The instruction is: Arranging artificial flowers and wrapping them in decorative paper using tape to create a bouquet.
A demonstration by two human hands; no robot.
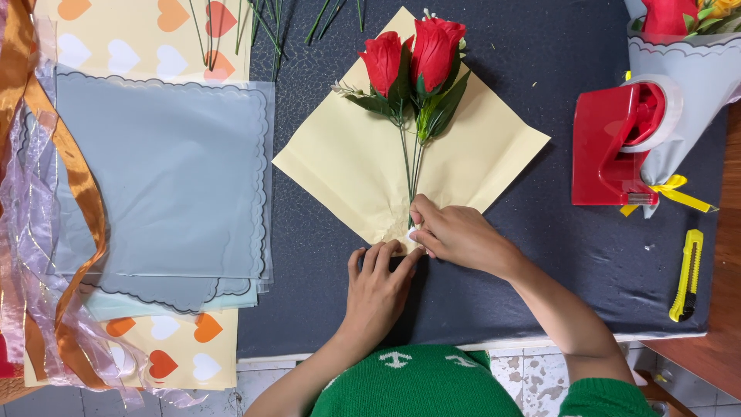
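On the dark surface (502, 46), both hands — left hand (376, 289) flat, right hand (451, 232) pinching a small white piece — press the near corner of the pale yellow paper square (347, 154) under 2 red artificial roses (413, 54).

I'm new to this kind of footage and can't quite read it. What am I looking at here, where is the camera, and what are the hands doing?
The one picture comes from a camera worn on a person's head, looking down at their own bare hands over a dark table. No machine is involved. On the table lies a cream paper sheet turned like a diamond, with two red artificial roses on it, stems pointing toward the person. The right hand pinches the stems at the sheet's lower corner; the left hand rests flat beside it, touching that corner. At left lie a stack of wrapping sheets and ribbons. At right stand a red tape dispenser, a finished bouquet and a yellow utility knife.
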